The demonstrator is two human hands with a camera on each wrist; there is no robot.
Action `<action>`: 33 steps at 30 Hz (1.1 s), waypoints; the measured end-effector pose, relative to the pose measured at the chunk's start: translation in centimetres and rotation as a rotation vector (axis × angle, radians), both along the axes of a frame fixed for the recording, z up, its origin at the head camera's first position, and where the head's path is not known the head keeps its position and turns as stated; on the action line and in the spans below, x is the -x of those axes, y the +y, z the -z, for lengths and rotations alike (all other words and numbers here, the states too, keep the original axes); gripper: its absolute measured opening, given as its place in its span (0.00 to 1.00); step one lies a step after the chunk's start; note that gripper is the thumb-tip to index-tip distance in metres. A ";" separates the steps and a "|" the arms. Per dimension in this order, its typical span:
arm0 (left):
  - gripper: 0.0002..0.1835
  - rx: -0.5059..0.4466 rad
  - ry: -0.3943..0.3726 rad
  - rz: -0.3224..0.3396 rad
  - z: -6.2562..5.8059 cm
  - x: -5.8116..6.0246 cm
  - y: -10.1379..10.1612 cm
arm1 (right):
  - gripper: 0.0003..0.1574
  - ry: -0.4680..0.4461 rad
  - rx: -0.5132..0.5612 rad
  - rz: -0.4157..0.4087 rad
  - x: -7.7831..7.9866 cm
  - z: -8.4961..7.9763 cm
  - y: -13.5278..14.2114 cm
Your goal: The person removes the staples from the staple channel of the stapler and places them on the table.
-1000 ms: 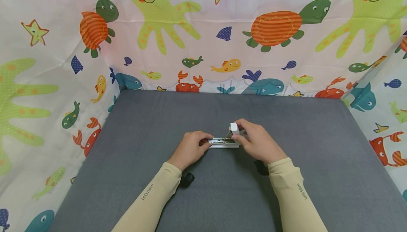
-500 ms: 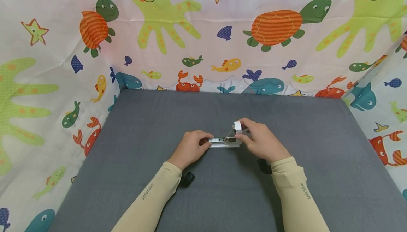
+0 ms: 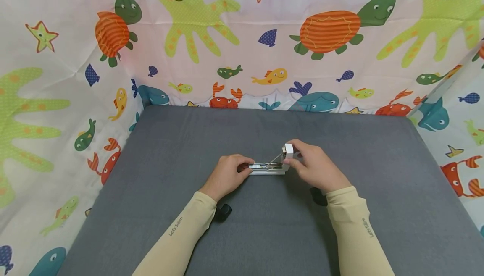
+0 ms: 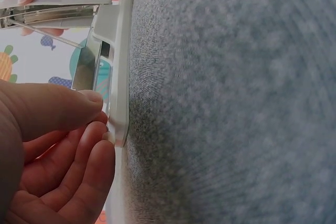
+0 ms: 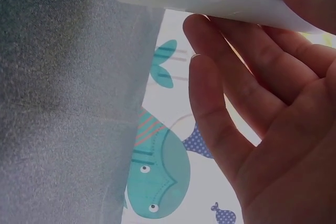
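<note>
A white stapler (image 3: 267,173) lies on the grey surface with its top arm (image 3: 289,149) swung up at the right end. My left hand (image 3: 226,176) pinches the left end of its lower part between thumb and fingers. In the left wrist view a metal staple channel (image 4: 85,69) shows above the base (image 4: 122,72), and a thin spring rod (image 4: 50,35) runs from it to the raised arm. The right hand (image 3: 317,167) grips that raised arm, thumb on one side and fingers on the other. Whether staples lie in the channel cannot be made out.
The grey cloth surface (image 3: 189,137) runs back to a white curtain (image 3: 242,36) printed with sea animals. More of the curtain stands along the left and right sides. Black wrist devices (image 3: 223,213) sit under both forearms.
My right hand has moved a little to the right, swinging the stapler's top arm further back. The left hand has stayed on the left end.
</note>
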State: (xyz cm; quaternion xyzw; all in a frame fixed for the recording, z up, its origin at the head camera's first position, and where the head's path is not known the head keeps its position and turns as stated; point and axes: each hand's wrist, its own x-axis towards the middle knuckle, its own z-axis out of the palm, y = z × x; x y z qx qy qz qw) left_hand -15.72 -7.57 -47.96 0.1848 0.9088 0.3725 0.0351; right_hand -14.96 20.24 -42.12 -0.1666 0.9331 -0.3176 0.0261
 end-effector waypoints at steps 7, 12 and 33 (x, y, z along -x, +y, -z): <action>0.12 -0.019 0.002 0.001 0.1 0.0 0.0 | 0.16 -0.007 -0.002 -0.003 0.1 -0.1 0.3; 0.12 -0.010 -0.004 0.000 0.0 0.0 0.1 | 0.16 -0.023 0.000 0.014 0.0 -0.3 0.7; 0.13 -0.004 -0.015 0.002 0.0 0.1 -0.1 | 0.15 -0.072 0.016 0.030 0.0 -0.4 1.5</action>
